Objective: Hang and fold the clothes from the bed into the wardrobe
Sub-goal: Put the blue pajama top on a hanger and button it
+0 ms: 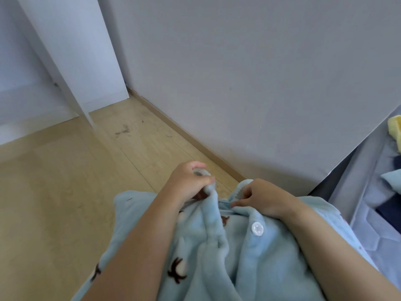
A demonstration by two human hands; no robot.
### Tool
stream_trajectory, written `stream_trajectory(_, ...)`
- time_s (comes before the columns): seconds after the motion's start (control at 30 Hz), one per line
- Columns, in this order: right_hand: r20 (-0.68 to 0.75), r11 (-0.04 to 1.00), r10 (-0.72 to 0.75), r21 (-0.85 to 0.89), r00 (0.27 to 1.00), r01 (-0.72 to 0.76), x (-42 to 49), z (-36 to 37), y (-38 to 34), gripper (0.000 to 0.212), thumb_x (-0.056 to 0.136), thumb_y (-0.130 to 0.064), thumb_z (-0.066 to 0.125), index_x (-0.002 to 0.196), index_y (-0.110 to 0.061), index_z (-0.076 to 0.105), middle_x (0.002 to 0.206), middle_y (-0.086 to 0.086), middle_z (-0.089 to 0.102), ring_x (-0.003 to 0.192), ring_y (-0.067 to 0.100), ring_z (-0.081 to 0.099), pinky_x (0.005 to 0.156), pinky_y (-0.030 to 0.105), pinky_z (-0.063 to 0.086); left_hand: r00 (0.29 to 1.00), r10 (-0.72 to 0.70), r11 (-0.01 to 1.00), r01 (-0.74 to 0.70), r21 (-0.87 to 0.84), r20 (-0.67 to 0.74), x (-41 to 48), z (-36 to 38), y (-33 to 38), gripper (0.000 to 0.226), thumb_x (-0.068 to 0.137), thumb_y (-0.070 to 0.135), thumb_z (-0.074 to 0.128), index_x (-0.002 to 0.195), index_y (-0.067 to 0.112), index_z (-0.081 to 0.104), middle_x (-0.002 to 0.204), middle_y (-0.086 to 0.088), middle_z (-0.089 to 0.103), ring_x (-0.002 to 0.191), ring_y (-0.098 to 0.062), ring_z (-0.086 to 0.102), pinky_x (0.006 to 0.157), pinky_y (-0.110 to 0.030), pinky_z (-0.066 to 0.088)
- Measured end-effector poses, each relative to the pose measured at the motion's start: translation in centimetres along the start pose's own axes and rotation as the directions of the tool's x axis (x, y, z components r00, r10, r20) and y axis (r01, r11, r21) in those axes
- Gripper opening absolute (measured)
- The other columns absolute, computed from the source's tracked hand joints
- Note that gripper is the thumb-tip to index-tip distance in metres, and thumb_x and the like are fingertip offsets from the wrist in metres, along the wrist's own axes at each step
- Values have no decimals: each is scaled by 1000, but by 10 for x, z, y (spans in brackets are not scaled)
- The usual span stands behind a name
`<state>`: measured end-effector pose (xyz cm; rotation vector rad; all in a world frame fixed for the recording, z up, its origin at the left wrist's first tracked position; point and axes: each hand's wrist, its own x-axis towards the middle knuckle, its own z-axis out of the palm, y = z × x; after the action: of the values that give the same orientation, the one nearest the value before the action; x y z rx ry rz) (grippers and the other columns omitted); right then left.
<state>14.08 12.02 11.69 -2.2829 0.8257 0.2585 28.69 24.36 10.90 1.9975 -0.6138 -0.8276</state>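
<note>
Both-handed, I gripped the fluffy pale-blue fleece top [217, 246].
My left hand [186, 183] and right hand [262, 197] each had fingers curled round its soft collar edges.

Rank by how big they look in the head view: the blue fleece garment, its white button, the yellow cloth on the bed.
1. Blue fleece garment, nearest the camera, which inflates it.
2. Yellow cloth, cut off by the frame edge.
3. White button.
</note>
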Motion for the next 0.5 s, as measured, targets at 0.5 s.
stream_trajectory(0.5,-140,966,-114,-245,984,77,2,22,-28,17,84,-23,60,72,-12,64,89,4,66,79,19,59,65,26,44,999,-25,936,30,-352,19,-2,5,6,48,70,2,72,110,29,67,91,-7,72,84,-21,71,82,-36,57)
